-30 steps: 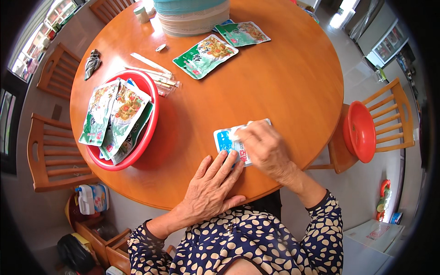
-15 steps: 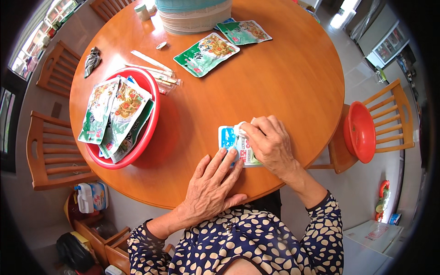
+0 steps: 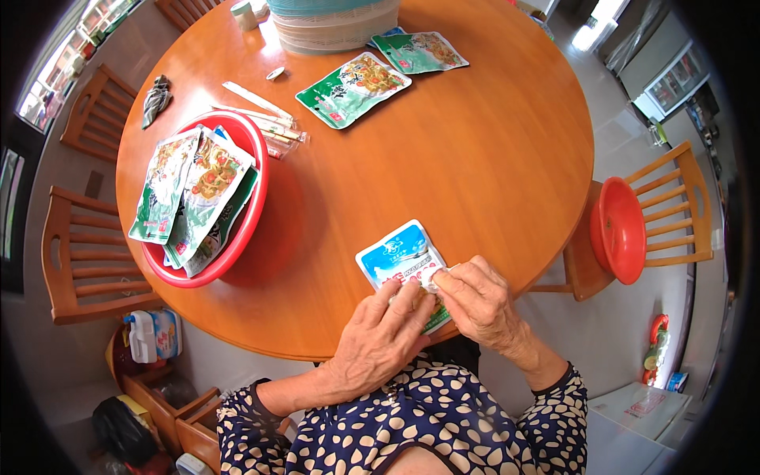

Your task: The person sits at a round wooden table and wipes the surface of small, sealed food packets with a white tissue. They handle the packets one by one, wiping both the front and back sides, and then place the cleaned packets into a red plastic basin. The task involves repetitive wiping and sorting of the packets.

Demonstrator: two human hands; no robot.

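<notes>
A blue, white and green food pouch [image 3: 398,246] lies on the round table near its front edge, tilted a little. My left hand [image 3: 381,328] rests flat on its lower part, fingers stretched out and covering some of the print. A small white wad of tissue or cloth [image 3: 433,277] is pinched in my right hand [image 3: 484,305]. That hand is closed, and the wad touches the pouch's right side. Under my palms the pouch's lower end is partly hidden.
To the left, a red basin [image 3: 264,190] holds several green pouches [image 3: 214,178]. Wrapped chopsticks [image 3: 273,127] lie beside it. Farther off are more pouches [image 3: 354,89] and a stacked round container [image 3: 336,32]. A red bowl [image 3: 619,229] sits on the right chair.
The pouch has turned, its blue end now pointing up and left. My right hand has moved down and toward my body with the white wad; my left hand has shifted slightly right.
</notes>
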